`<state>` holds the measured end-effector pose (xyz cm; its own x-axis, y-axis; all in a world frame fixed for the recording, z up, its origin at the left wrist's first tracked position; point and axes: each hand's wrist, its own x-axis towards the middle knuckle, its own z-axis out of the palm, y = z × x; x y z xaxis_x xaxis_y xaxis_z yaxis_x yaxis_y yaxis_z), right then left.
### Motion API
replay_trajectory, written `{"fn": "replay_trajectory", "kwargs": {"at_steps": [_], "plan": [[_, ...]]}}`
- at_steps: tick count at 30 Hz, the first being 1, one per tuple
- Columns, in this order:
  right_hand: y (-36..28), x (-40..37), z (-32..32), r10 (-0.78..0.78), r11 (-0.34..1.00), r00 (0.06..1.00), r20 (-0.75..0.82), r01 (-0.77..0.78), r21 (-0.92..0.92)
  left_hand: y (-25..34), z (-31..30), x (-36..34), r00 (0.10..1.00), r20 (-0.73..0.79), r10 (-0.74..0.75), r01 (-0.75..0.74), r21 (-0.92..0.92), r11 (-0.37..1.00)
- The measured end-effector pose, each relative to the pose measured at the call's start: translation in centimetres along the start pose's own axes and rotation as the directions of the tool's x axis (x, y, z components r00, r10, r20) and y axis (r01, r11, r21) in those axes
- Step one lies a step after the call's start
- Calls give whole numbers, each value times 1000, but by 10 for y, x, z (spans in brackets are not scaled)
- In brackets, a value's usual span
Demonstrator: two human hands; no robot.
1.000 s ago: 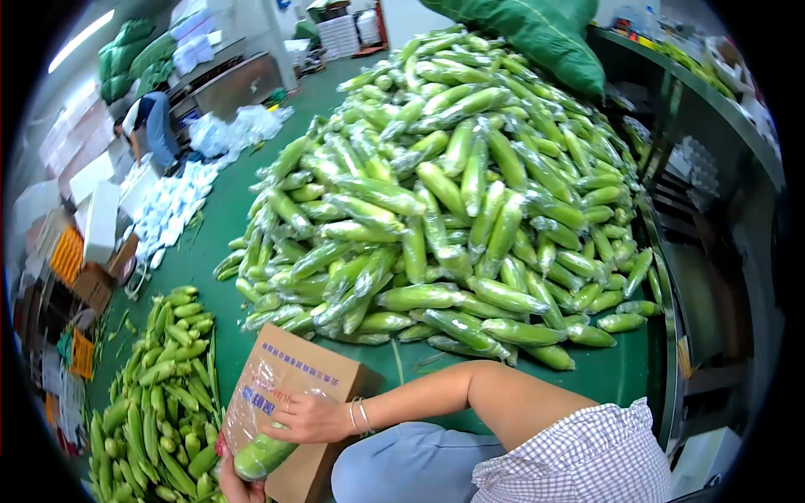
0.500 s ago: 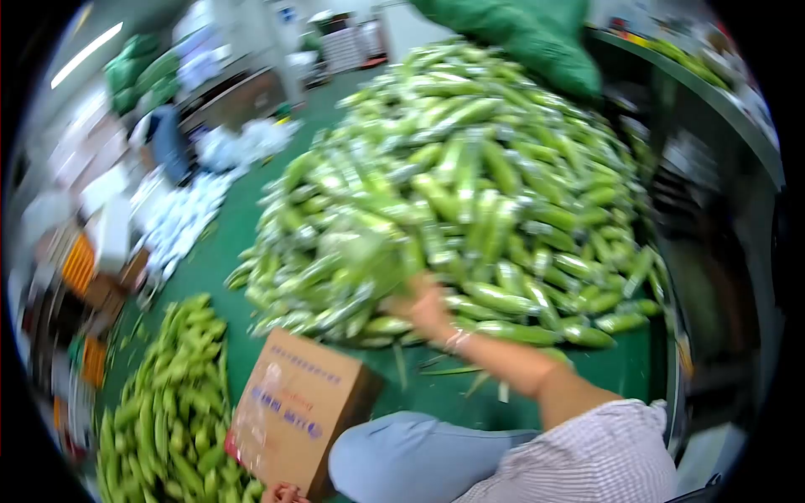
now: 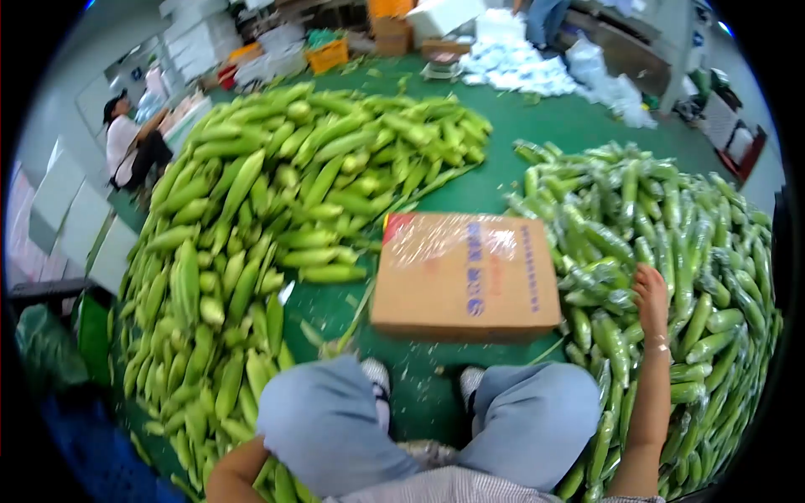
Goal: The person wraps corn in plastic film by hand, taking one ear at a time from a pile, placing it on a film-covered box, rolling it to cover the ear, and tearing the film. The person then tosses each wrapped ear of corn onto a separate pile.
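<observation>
My right hand is over the near left side of a large heap of green corn ears in clear plastic wrap. Its fingers are loosely bent, pointing away from me, with nothing visible in them; a thin bracelet circles the wrist. On the left, my left forearm reaches down beside my knee, and the leg hides that hand. Between the heaps lies a taped cardboard box with blue and red print, in front of my feet. Unwrapped corn ears in green husks form another big heap to its left.
A person sits beyond the unwrapped corn at the far left. White plastic bags lie on the green floor at the back, near another person's legs. A yellow crate stands behind the heaps.
The view has swung left, bringing the box to the middle and the unwrapped corn fully into sight. The blurred green thing by my right hand no longer shows there. My left hand has gone from sight.
</observation>
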<state>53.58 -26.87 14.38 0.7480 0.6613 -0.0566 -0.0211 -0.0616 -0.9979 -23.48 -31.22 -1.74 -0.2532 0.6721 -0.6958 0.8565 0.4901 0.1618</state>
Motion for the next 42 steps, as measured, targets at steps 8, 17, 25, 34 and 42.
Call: {"fn": "replay_trajectory", "kwargs": {"at_steps": [8,17,25,34,42], "plan": [[53,7,209,25,204,847,531,515,-832,76,-63,-14,972,-65,224,-225,3,974],[106,72,235,340,485,788,513,320,-814,415,-158,30,158,-314,936,-882,381,277],[89,100,154,142,784,656,742,-532,320,582,-56,87,229,-89,969,-860,449,244],[110,69,321,-550,49,325,769,932,-359,543,-71,102,-295,-382,876,-845,532,-53],[100,73,321,-289,78,515,807,853,-517,476,-64,125,383,71,921,-620,759,199]]}}
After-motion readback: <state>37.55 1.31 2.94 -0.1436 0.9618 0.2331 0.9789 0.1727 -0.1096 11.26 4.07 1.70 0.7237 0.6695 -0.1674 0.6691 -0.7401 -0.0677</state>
